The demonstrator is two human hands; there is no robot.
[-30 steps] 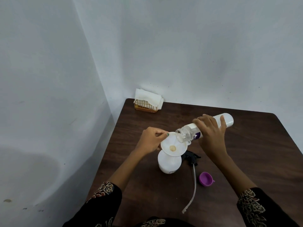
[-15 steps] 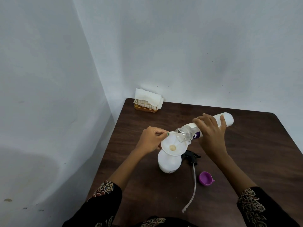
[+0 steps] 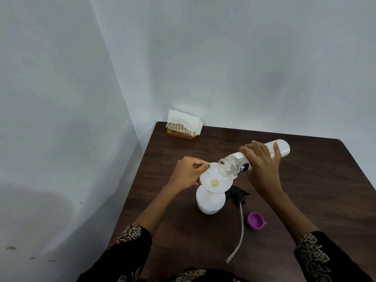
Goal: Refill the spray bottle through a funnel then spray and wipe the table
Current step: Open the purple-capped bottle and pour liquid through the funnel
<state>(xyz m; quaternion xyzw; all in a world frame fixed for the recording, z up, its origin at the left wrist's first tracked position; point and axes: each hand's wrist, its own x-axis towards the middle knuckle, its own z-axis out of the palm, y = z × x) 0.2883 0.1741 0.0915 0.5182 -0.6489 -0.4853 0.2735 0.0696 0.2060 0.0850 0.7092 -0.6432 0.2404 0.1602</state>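
A white spray bottle [image 3: 210,202] stands upright on the dark wooden table [image 3: 305,180] with a white funnel [image 3: 213,181] set in its neck. My left hand [image 3: 188,174] pinches the funnel's rim at its far left. My right hand [image 3: 261,163] grips a clear refill bottle [image 3: 236,164] with a purple label, held almost level with its open mouth over the funnel. The black spray head [image 3: 237,195] with its long dip tube [image 3: 240,231] lies on the table just right of the spray bottle.
A purple cap [image 3: 255,220] lies open side up to the right of the tube. A gold wire holder with white napkins [image 3: 184,125] stands in the table's far left corner. White walls close the left and far sides.
The refill bottle has tipped a little further, its mouth lower over the funnel. Both hands have stayed nearly in place.
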